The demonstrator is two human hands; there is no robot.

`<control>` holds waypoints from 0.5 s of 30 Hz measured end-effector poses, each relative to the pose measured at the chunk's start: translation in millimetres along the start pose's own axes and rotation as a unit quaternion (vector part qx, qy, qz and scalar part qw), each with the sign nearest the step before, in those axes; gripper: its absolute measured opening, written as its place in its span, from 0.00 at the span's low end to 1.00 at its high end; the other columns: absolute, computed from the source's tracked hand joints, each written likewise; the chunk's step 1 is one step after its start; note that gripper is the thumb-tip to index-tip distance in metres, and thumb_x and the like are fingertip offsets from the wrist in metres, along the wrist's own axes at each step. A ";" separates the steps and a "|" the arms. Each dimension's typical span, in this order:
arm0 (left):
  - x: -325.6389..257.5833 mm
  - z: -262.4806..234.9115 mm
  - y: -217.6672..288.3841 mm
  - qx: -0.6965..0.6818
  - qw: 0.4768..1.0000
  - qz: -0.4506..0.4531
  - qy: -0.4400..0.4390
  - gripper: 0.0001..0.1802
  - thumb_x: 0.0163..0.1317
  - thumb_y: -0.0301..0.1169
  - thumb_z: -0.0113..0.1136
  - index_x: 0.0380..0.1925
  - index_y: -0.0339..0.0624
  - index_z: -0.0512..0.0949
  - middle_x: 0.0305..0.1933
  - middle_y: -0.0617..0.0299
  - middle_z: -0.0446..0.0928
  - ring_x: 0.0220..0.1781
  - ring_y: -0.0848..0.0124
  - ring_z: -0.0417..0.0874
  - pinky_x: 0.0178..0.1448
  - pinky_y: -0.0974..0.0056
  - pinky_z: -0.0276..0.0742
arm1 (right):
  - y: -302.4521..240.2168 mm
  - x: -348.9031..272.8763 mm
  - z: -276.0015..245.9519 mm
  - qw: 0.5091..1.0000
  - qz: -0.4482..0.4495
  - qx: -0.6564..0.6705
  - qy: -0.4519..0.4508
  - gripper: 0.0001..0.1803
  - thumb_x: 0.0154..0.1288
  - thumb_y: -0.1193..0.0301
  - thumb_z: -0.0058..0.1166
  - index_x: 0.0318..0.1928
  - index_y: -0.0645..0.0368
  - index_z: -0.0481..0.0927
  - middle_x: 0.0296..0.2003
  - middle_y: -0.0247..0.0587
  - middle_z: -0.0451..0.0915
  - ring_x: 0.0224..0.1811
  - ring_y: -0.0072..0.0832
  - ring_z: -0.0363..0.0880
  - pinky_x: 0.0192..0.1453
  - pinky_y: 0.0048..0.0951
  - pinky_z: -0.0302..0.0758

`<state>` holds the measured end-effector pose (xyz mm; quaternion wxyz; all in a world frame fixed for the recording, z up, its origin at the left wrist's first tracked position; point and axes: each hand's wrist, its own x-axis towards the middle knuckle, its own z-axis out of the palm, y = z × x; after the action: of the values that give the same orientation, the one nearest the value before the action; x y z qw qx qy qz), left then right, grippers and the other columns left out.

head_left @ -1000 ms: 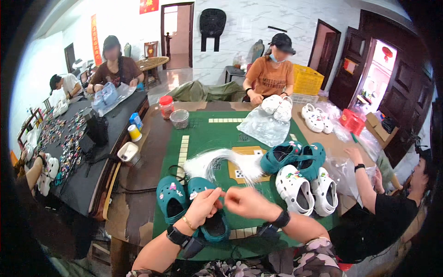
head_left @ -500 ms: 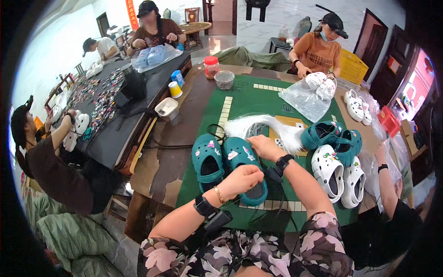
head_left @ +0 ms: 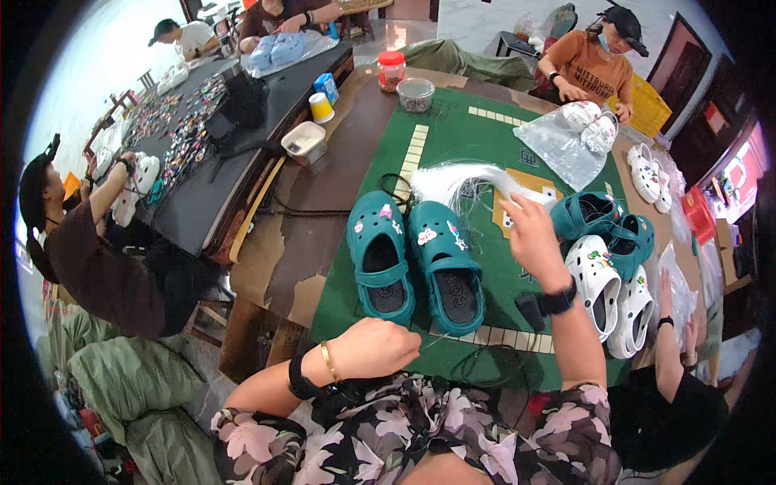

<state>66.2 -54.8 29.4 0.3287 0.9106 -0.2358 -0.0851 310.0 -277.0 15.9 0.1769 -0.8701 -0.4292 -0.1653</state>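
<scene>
A pair of teal clogs lies side by side: the left clog (head_left: 378, 250) and the right clog (head_left: 443, 263), both with small charms on their uppers. My left hand (head_left: 376, 346) is closed, just below the heel of the left clog; what its fingers hold, if anything, is hidden. To the right of the pair, my right hand (head_left: 535, 240) has its fingers stretched out and apart. Its fingertips come close to the right end of a bundle of thin white strands (head_left: 469, 174) beyond the clogs. Nothing shows in that hand.
Another teal pair (head_left: 590, 212) and white clogs (head_left: 594, 267) are at the right. A clear round tub (head_left: 415, 94), red-lidded jar (head_left: 391, 71), white tub (head_left: 305, 141) and yellow cup (head_left: 321, 107) stand farther off. Co-workers sit around, one handling bagged white shoes (head_left: 586, 121).
Both hands have come off the right teal clog. My left hand has drawn back toward me, and my right hand has moved right, its fingers spreading. The whole view has shifted somewhat.
</scene>
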 end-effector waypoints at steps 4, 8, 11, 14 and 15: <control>-2.5 10.9 3.7 0.200 0.975 -0.002 0.093 0.10 0.56 0.33 0.58 0.22 0.44 0.70 0.20 0.61 0.70 0.23 0.64 0.80 0.27 0.60 0.76 | -69.1 -27.5 -56.3 0.947 0.045 0.299 -0.112 0.18 0.58 0.78 0.54 0.51 0.60 0.78 0.45 0.47 0.80 0.37 0.38 0.81 0.42 0.33 0.77; 7.6 9.9 12.5 0.308 0.931 0.056 0.186 0.08 0.47 0.32 0.56 0.28 0.45 0.75 0.21 0.68 0.64 0.21 0.75 0.74 0.23 0.69 0.70 | -111.1 -57.6 -63.1 0.870 0.052 0.415 -0.261 0.20 0.62 0.71 0.58 0.55 0.60 0.75 0.37 0.44 0.84 0.33 0.35 0.83 0.37 0.30 0.78; 5.2 13.6 13.8 0.348 0.906 0.063 0.231 0.14 0.47 0.32 0.57 0.37 0.44 0.79 0.21 0.70 0.62 0.21 0.77 0.72 0.23 0.71 0.68 | -118.8 -67.9 -51.1 0.856 0.075 0.410 -0.307 0.18 0.64 0.72 0.55 0.55 0.61 0.75 0.34 0.44 0.84 0.30 0.32 0.83 0.36 0.31 0.78; -2.1 17.9 13.0 0.326 0.913 0.050 0.241 0.15 0.47 0.31 0.58 0.37 0.42 0.79 0.24 0.69 0.68 0.23 0.76 0.74 0.25 0.71 0.69 | -120.4 -68.9 -42.4 0.805 0.109 0.473 -0.340 0.16 0.67 0.72 0.52 0.54 0.60 0.76 0.29 0.40 0.83 0.26 0.25 0.80 0.32 0.27 0.76; -3.9 20.3 10.3 0.326 0.913 0.047 0.241 0.15 0.47 0.31 0.58 0.37 0.42 0.79 0.24 0.69 0.68 0.23 0.76 0.74 0.25 0.71 0.69 | -120.7 -65.4 -41.8 0.768 0.149 0.502 -0.369 0.16 0.68 0.71 0.50 0.54 0.60 0.76 0.29 0.37 0.83 0.26 0.21 0.79 0.31 0.25 0.75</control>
<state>52.7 -71.2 20.4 0.0637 0.9477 -0.2069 0.2345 169.4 -272.1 44.1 0.4393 -0.7043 -0.3478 0.4359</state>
